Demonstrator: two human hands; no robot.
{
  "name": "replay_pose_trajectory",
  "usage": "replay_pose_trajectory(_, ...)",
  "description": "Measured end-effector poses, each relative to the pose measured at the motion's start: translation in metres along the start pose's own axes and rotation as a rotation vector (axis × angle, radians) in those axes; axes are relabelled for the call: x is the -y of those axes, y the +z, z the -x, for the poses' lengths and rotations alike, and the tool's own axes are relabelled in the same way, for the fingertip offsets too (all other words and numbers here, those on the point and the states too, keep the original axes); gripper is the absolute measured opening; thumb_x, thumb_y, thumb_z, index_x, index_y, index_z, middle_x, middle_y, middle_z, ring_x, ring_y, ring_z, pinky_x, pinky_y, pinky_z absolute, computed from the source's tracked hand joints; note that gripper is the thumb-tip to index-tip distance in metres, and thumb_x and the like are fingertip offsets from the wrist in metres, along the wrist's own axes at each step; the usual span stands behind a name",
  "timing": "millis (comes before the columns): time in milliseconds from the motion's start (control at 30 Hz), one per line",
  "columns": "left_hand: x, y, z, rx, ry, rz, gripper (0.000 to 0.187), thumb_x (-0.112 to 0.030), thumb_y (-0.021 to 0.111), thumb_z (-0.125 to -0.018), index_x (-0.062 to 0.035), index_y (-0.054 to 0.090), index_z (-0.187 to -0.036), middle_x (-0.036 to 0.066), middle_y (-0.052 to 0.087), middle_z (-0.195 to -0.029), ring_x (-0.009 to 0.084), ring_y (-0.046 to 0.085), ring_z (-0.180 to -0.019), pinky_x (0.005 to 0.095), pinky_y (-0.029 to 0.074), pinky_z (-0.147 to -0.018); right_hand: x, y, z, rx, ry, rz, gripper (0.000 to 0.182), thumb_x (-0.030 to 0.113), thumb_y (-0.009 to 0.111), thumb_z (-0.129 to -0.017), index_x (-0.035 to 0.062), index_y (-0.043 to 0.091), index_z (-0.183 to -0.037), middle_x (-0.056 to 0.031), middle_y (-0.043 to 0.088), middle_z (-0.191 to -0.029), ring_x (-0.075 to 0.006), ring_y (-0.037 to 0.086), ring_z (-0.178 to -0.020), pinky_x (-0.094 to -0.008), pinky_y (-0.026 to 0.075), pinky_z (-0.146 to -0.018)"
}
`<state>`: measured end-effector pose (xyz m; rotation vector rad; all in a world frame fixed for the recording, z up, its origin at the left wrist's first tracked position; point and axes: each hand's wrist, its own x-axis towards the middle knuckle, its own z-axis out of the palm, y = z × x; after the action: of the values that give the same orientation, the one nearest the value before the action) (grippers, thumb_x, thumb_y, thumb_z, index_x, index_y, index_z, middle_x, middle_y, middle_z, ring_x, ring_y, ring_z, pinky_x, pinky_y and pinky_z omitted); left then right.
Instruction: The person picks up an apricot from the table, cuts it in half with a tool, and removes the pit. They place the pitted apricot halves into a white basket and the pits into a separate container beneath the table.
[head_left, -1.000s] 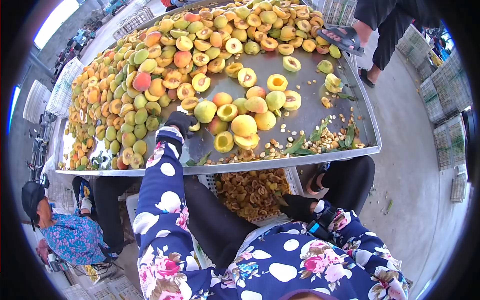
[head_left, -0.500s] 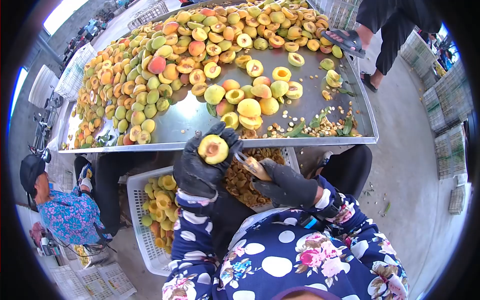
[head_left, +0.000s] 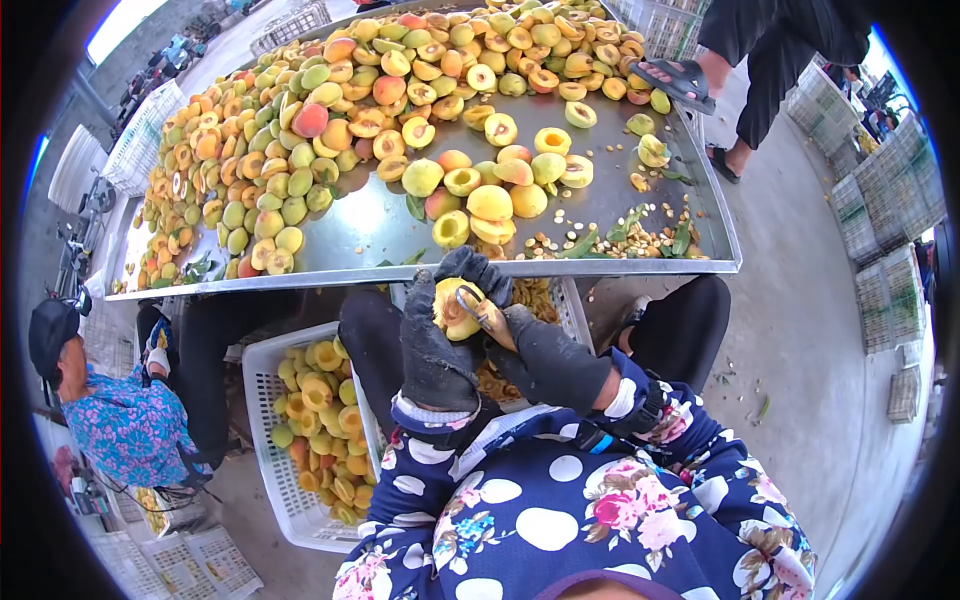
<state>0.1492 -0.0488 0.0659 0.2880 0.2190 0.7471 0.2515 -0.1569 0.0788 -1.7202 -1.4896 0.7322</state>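
Note:
My left hand (head_left: 432, 355), in a black glove, is closed round a yellow peach half (head_left: 449, 314) whose cut face is turned up. In my right hand (head_left: 556, 362), also gloved in black, is a pitting knife with a wooden handle (head_left: 497, 328). Its curved metal loop lies against the brownish centre of the peach half. Both hands are close together just below the near edge of the metal table (head_left: 350, 276). Under them, partly hidden, is a crate of brownish fruit scraps (head_left: 538, 298).
Peach halves (head_left: 290, 150) are heaped on the table, with loose pits (head_left: 660, 240) and leaves at its right. A white crate (head_left: 262, 400) of peach halves stands left of my legs. A co-worker (head_left: 130, 420) sits at left; another person's sandalled foot (head_left: 680, 80) rests at the table's far right corner.
Both hands have come down and nearer my body. The knife's loop, apart from the cut face before, is now against the peach half. My view has shifted slightly.

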Motion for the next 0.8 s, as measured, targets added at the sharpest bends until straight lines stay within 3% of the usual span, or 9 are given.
replay_pose_trajectory(67,0.002,-0.005,0.0,-0.01,0.028,-0.02,0.042,-0.024,0.034,-0.094,0.0048,0.042,-0.122,0.019,0.051,-0.113,0.0276,0.053,-0.104,0.043,0.043,-0.092,-0.001,0.004,-0.001,0.029,0.031,0.055,0.028,0.016,0.058,-0.081,-0.0024,0.046,-0.097,-0.0223,0.055,-0.071,-0.0388,0.056,-0.062,-0.0426,0.041,-0.053)
replay_pose_trajectory(133,0.007,-0.013,-0.001,-0.069,0.273,-0.703,0.039,-0.019,0.034,-0.093,0.0064,0.041,-0.122,0.021,0.05,-0.115,0.0289,0.054,-0.102,0.0432,0.046,-0.088,-0.006,0.01,-0.002,0.019,-0.018,0.047,0.028,0.016,0.058,-0.081,-0.0031,0.045,-0.098,-0.0221,0.055,-0.071,-0.0385,0.056,-0.062,-0.0423,0.041,-0.053)
replay_pose_trajectory(200,0.013,-0.011,0.001,-0.044,0.264,-0.527,0.038,-0.017,0.035,-0.093,0.007,0.041,-0.122,0.021,0.05,-0.115,0.0288,0.054,-0.101,0.0424,0.047,-0.087,-0.01,0.014,-0.003,0.005,-0.065,0.039,0.029,0.015,0.058,-0.081,-0.0038,0.045,-0.098,-0.0219,0.055,-0.07,-0.0382,0.055,-0.061,-0.042,0.04,-0.052)
replay_pose_trajectory(267,0.016,-0.011,0.002,-0.019,0.255,-0.349,0.038,-0.016,0.035,-0.092,0.0076,0.041,-0.121,0.022,0.05,-0.116,0.0286,0.055,-0.1,0.0415,0.048,-0.086,-0.012,0.016,-0.003,-0.057,-0.368,0.331,0.031,0.013,0.058,-0.081,-0.0041,0.044,-0.102,-0.0225,0.054,-0.071,-0.0378,0.056,-0.063,-0.0419,0.04,-0.052)
replay_pose_trajectory(467,0.014,-0.04,-0.004,-0.05,0.163,-0.226,0.037,-0.017,0.034,-0.093,0.0093,0.044,-0.117,0.021,0.053,-0.107,0.0275,0.056,-0.095,0.0399,0.049,-0.085,-0.013,0.012,-0.004,0.145,-0.065,-0.111,0.035,0.014,0.057,-0.082,-0.0068,0.041,-0.106,-0.0241,0.055,-0.067,-0.0392,0.055,-0.059,-0.0434,0.04,-0.052)
replay_pose_trajectory(533,0.005,-0.024,0.002,-0.029,0.105,-0.532,0.046,-0.033,0.035,-0.092,0.0054,0.047,-0.114,0.018,0.055,-0.104,0.0312,0.057,-0.093,0.0443,0.046,-0.086,-0.009,0.008,-0.004,0.163,-0.05,-0.06,0.035,0.014,0.057,-0.082,-0.0072,0.041,-0.105,-0.0241,0.055,-0.066,-0.0392,0.055,-0.058,-0.0435,0.04,-0.051)
replay_pose_trajectory(667,-0.002,-0.034,0.001,-0.031,-0.01,-0.418,0.046,-0.034,0.036,-0.091,0.0047,0.049,-0.112,0.018,0.056,-0.104,0.0314,0.056,-0.093,0.0452,0.046,-0.086,-0.012,0.01,-0.007,0.182,-0.103,0.101,0.037,0.014,0.057,-0.081,-0.0078,0.04,-0.106,-0.025,0.054,-0.064,-0.0394,0.056,-0.059,-0.0438,0.041,-0.051)
replay_pose_trajectory(733,0.0,-0.032,0.001,-0.049,0.144,-0.732,0.043,-0.032,0.037,-0.091,0.0043,0.049,-0.111,0.018,0.056,-0.104,0.0308,0.057,-0.092,0.045,0.046,-0.086,-0.011,0.013,-0.007,0.172,-0.101,0.103,0.04,0.016,0.058,-0.081,-0.0078,0.039,-0.107,-0.0252,0.054,-0.064,-0.0397,0.056,-0.059,-0.044,0.041,-0.051)
replay_pose_trajectory(800,0.005,-0.031,-0.002,-0.057,0.13,-0.477,0.043,-0.032,0.037,-0.091,0.0044,0.048,-0.112,0.017,0.055,-0.105,0.0304,0.057,-0.093,0.0448,0.046,-0.086,-0.012,0.019,-0.008,0.163,-0.097,0.107,0.042,0.017,0.058,-0.081,-0.0077,0.038,-0.108,-0.0253,0.055,-0.065,-0.04,0.056,-0.059,-0.0443,0.041,-0.051)
